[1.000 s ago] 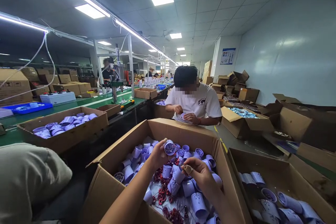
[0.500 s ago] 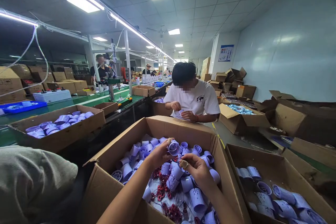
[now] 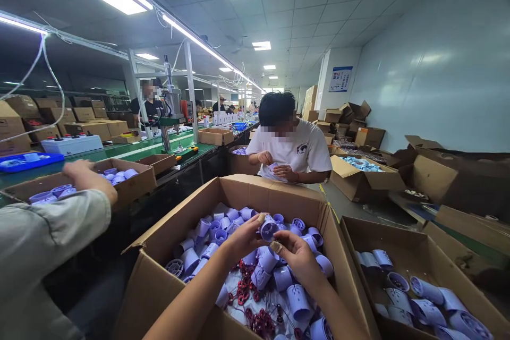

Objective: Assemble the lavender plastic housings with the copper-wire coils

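A light-purple plastic cylinder housing [image 3: 268,228] is held up over the large cardboard box, its open end tilted toward me. My left hand [image 3: 246,238] grips it from the left, with fingers wrapped on its side. At its lower right rim, my right hand [image 3: 298,256] has thumb and fingers closed together; whatever they pinch is too small to make out. Tan coverings show on a fingertip of each hand. Below lie many similar purple housings [image 3: 299,303] and a tangle of red ring-shaped parts with dark wires [image 3: 244,291] on clear plastic.
The large cardboard box [image 3: 167,287] has raised flaps. On the right stands another box [image 3: 402,234] of purple housings. At left, a co-worker's hand [image 3: 82,170] is over a box of housings [image 3: 135,183]. Across from me sits a person in a white T-shirt [image 3: 306,154].
My right fingers have moved up against the housing's rim, and the housing has turned slightly. At left, a co-worker's arm has come into view over the box there. The view has shifted slightly.
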A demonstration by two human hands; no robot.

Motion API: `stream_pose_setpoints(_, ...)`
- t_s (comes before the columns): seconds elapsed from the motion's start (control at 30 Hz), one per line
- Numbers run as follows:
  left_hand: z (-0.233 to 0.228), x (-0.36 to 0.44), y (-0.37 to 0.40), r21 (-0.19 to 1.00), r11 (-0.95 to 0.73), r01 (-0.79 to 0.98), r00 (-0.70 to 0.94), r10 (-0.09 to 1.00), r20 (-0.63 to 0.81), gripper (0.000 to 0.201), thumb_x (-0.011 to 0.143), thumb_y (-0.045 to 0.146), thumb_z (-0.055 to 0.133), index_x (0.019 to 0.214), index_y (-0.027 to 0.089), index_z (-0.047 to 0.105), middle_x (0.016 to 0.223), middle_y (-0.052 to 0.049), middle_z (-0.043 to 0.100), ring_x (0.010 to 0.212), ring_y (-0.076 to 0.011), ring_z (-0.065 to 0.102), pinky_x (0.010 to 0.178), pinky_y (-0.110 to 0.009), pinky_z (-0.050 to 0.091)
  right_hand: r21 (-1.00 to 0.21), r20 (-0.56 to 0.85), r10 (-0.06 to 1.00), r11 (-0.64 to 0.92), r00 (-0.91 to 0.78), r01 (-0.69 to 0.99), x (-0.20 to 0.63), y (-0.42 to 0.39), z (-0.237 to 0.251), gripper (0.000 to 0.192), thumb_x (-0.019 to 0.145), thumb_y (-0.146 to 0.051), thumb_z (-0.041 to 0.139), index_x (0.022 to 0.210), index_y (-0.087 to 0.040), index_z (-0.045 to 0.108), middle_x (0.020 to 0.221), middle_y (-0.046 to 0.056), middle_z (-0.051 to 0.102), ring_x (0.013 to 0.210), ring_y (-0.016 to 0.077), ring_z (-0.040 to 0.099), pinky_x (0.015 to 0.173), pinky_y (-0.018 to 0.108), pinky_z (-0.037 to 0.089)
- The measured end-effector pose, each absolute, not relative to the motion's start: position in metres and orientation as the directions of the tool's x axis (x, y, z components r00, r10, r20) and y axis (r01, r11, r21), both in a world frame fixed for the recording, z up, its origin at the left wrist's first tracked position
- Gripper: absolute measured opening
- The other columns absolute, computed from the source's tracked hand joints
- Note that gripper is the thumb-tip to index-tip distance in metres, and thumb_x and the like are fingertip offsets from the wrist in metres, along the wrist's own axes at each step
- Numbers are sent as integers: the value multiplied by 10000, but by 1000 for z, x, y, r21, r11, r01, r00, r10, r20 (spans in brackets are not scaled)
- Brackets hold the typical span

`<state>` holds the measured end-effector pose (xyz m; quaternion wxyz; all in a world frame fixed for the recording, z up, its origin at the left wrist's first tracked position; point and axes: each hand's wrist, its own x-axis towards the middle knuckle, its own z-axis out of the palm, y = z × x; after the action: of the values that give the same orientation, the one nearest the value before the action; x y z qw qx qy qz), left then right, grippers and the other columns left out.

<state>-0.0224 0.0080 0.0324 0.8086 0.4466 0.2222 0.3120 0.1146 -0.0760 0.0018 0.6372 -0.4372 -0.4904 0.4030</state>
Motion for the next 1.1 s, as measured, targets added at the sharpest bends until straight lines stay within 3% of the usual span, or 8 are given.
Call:
stream_pose_setpoints(0.1, 30, -15, 5, 850, 417, -322, 705, 705, -79, 360, 699, 449, 756, 847, 168, 586, 741, 11, 581, 640, -97, 549, 626, -196, 474, -951, 283, 936, 302, 210, -67, 116, -76, 1, 406, 646, -503, 765, 908, -218, 643, 896, 56, 721, 901, 238, 667, 837, 366, 516)
stream_pose_setpoints(0.2, 27, -10, 4, 844, 422, -329, 703, 707, -79, 354, 703, 449, 751, 807, 160, 576, 733, 4, 581, 664, -111, 555, 660, -216, 477, -948, 314, 916, 318, 250, 27, 116, -79, 2, 331, 736, -473, 694, 942, -231, 601, 890, 51, 715, 856, 231, 668, 766, 354, 525)
stream_pose_setpoints(0.37, 24, -9, -2, 847, 409, -339, 735, 677, -33, 267, 722, 363, 752, 797, 180, 573, 744, 9, 553, 674, -112, 535, 633, -198, 442, -790, 570, 722, 351, 391, 503, 116, -81, 4, 213, 767, -434, 660, 853, -239, 669, 878, 68, 645, 857, 253, 604, 781, 394, 491)
stream_pose_setpoints(0.5, 27, -7, -9, 834, 448, -322, 777, 628, -37, 310, 728, 428, 733, 823, 183, 567, 753, 9, 548, 646, -105, 523, 599, -197, 443, -666, 689, 602, 309, 403, 679, 116, -79, 2, 171, 779, -412, 651, 800, -250, 705, 917, 83, 606, 890, 265, 564, 810, 423, 475)
stream_pose_setpoints(0.7, 30, -6, -10, 810, 468, -353, 772, 635, -30, 379, 683, 434, 773, 850, 178, 549, 770, 20, 558, 644, -96, 528, 596, -197, 467, -626, 700, 624, 302, 347, 719, 116, -79, 3, 195, 827, -359, 581, 847, -237, 731, 937, 104, 683, 898, 283, 592, 828, 449, 464)
stream_pose_setpoints(0.9, 27, -7, -8, 796, 489, -357, 789, 614, -24, 351, 701, 422, 762, 855, 176, 564, 825, 3, 584, 694, -111, 552, 637, -218, 483, -666, 678, 631, 311, 377, 678, 113, -82, 8, 192, 829, -344, 565, 839, -263, 739, 989, 92, 715, 923, 288, 607, 863, 460, 455)
stream_pose_setpoints(1.0, 26, -6, -8, 800, 494, -340, 805, 592, -23, 319, 727, 410, 741, 870, 177, 577, 834, -8, 601, 712, -127, 570, 655, -236, 492, -700, 676, 607, 352, 418, 621, 109, -84, 10, 152, 812, -315, 572, 771, -255, 705, 990, 84, 717, 950, 279, 611, 875, 449, 454)
stream_pose_setpoints(1.1, 27, -6, -8, 807, 486, -334, 806, 592, -23, 294, 753, 401, 718, 891, 178, 583, 804, -9, 602, 696, -137, 577, 640, -241, 494, -804, 586, 613, 359, 529, 474, 103, -84, 11, 65, 766, -305, 618, 761, -240, 617, 976, 70, 704, 900, 244, 627, 792, 385, 490)
